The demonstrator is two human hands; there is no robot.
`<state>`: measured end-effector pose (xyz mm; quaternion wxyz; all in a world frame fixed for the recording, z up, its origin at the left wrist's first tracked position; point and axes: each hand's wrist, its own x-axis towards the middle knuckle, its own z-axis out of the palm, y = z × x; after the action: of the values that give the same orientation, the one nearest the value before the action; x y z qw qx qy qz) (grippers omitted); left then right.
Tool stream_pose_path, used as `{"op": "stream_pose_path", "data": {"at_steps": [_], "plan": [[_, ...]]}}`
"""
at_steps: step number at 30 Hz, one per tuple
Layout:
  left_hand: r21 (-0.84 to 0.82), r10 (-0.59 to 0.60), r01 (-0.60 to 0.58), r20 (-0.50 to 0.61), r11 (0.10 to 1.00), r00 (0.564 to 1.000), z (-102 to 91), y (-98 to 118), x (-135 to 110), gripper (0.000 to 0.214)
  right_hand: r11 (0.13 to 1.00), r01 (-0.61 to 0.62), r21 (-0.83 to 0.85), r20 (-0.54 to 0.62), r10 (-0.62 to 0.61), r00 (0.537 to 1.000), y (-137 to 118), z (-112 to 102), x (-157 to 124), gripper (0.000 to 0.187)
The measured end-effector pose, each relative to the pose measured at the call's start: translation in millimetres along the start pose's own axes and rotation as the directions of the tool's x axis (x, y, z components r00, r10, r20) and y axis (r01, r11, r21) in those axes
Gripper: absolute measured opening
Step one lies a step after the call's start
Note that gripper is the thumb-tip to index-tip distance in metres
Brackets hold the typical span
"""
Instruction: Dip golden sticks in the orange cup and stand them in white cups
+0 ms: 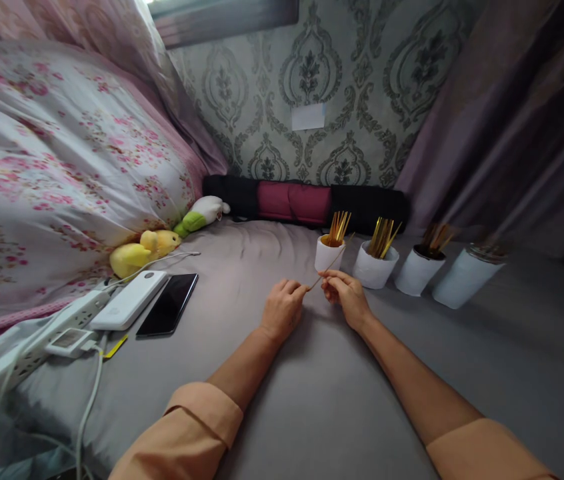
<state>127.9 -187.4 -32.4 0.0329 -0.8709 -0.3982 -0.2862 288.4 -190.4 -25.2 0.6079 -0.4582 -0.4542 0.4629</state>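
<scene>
A thin gold strip [335,259] runs slantwise between my two hands, its upper end reaching past the nearest white cup. My left hand [285,309] is closed, pinching its lower end. With fingertips pressed together, my right hand [346,298] grips it farther up. Just behind the hands stands a small white cup [329,259] holding a bunch of upright gold strips [339,229]. To its right is a wider white cup [376,269] with more gold strips [381,237]. Whether the held strip touches the first cup I cannot tell.
Farther right stand a white cup with darker strips [418,275] and a taller, tilted-looking white container [465,280]. At left lie a phone [168,305], a power bank [129,300], a power strip [27,357], cables and plush toys [145,253]. A black-and-maroon roll [295,202] lines the wall.
</scene>
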Motion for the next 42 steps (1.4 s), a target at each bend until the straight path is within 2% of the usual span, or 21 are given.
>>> {"op": "stream_pose_path", "data": {"at_steps": [14, 23, 31, 42], "plan": [[0.060, -0.023, 0.017, 0.096, 0.998, 0.995, -7.5, 3, 1, 0.029, 0.998, -0.054, 0.039, 0.024, 0.053, 0.998, -1, 0, -2, 0.023], [0.040, -0.040, 0.037, 0.078, 0.999, 0.996, -3.8, 2, 0, 0.026, 0.998, -0.062, 0.019, 0.017, 0.062, 0.998, -1, 2, -3, 0.030], [-0.039, -0.092, 0.094, 0.052, 0.995, 0.994, 1.5, 0, -1, 0.025, 0.998, -0.059, -0.009, 0.012, 0.059, 0.998, 3, 0, -1, 0.031], [-0.271, -0.197, 0.183, -0.022, 0.945, 0.980, 12.4, -6, -1, 0.019, 0.997, -0.036, -0.064, -0.036, 0.034, 0.999, 4, 0, 0, 0.029]]}}
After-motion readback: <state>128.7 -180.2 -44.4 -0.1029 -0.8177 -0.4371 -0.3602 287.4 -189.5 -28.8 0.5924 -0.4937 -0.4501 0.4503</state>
